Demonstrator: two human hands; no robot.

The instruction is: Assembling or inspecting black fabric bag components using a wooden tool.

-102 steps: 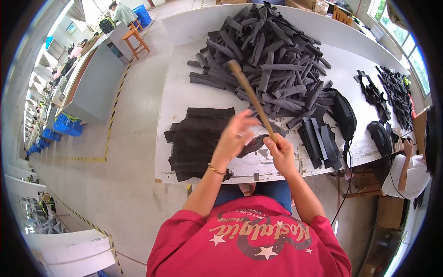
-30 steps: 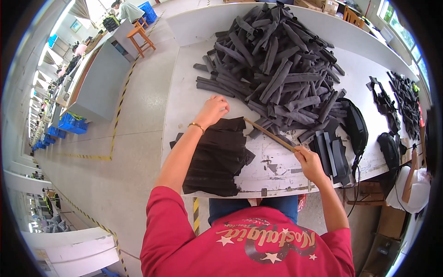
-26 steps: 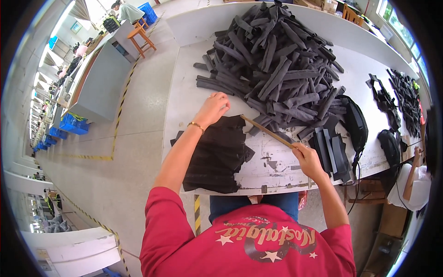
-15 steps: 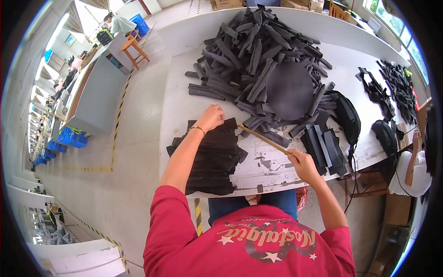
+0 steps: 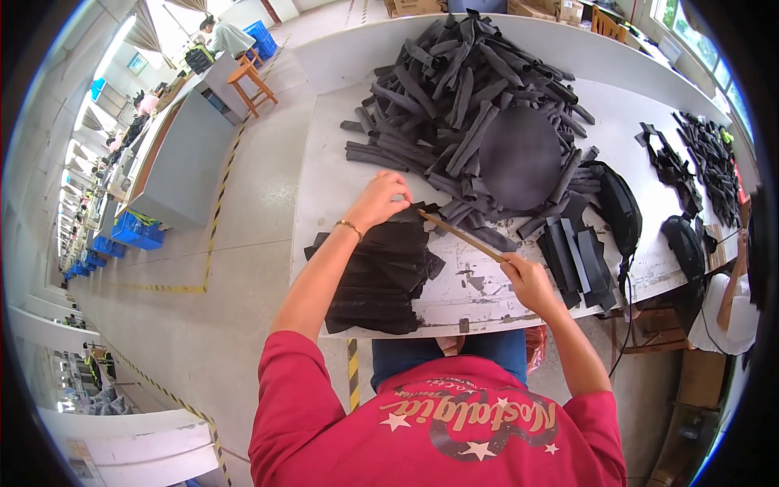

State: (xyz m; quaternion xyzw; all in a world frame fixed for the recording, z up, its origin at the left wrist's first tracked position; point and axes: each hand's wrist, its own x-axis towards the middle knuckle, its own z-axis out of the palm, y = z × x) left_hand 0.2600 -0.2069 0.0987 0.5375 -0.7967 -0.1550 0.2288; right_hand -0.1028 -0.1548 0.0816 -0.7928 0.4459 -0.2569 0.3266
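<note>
My left hand (image 5: 385,201) is over the far edge of a spread stack of flat black fabric pieces (image 5: 369,284). Its thumb and fingers are pinched together by the topmost piece; whatever lies between them is hidden. In my right hand (image 5: 526,278) is a thin wooden stick (image 5: 462,235), held near its end. The stick slants away to the left, its far tip just right of my left fingers, by the stack's upper corner. Behind both hands rises a large heap of dark grey rolled strips (image 5: 414,89), with a smooth dark oval shape (image 5: 521,158) at its front right.
Flat dark strips (image 5: 572,260) lie on the worn white table (image 5: 475,304) to my right, beside a black pouch-like item (image 5: 615,211). Farther right are more black pieces (image 5: 704,158) and another person's arm (image 5: 737,272). A raised white board (image 5: 341,65) borders the table's back.
The whole view has shifted slightly. My left hand has moved a little farther away over the stack's edge, and the stick's tip has come nearer to its fingers.
</note>
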